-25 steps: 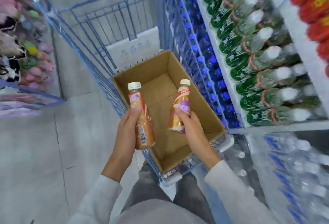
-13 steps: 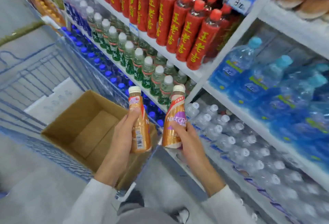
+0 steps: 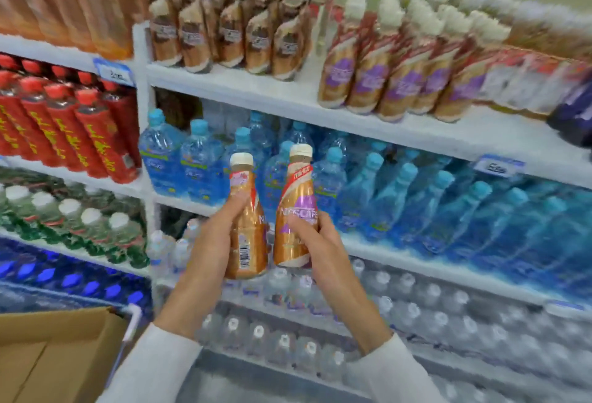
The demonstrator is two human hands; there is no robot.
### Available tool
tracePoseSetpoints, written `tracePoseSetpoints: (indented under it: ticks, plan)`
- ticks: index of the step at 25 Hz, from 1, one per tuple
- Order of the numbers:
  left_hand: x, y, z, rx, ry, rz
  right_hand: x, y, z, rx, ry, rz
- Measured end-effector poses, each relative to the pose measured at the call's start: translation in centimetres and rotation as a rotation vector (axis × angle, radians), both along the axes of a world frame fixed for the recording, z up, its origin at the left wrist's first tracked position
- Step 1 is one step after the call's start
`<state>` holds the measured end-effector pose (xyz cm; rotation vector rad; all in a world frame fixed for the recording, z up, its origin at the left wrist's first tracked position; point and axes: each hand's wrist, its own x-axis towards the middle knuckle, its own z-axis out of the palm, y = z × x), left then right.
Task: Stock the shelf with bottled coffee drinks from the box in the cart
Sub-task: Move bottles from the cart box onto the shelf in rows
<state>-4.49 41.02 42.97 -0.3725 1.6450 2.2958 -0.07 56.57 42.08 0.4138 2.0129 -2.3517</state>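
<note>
1. I am gripping the left bottle (image 3: 248,236) in my left hand (image 3: 217,236), fingers curling round its body.
2. My right hand (image 3: 317,242) is clasping the right bottle (image 3: 296,210); both bottles are standing upright, side by side.
3. The purple-label row (image 3: 368,79) on the coffee shelf (image 3: 272,95) is waiting at one o'clock, nearer, I judge, my right hand.
</note>
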Motion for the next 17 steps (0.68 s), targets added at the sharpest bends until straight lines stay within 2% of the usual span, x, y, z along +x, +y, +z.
tracePoseSetpoints:
  ticks: [6,10,17]
  plan:
    - [-3.1,9.8,4.4,-0.018,0.132,-0.234,0.6,8.5,3.5,-0.020,0.106,-0.213]
    - [-5.7,15.2,6.8,-0.047,0.323,-0.333,-0.6,12.7,5.5,0.026,0.164,-0.307]
    - [-8.6,24.5,10.9,0.026,0.615,-0.523,-3.0,20.0,9.9,0.101,0.312,-0.553]
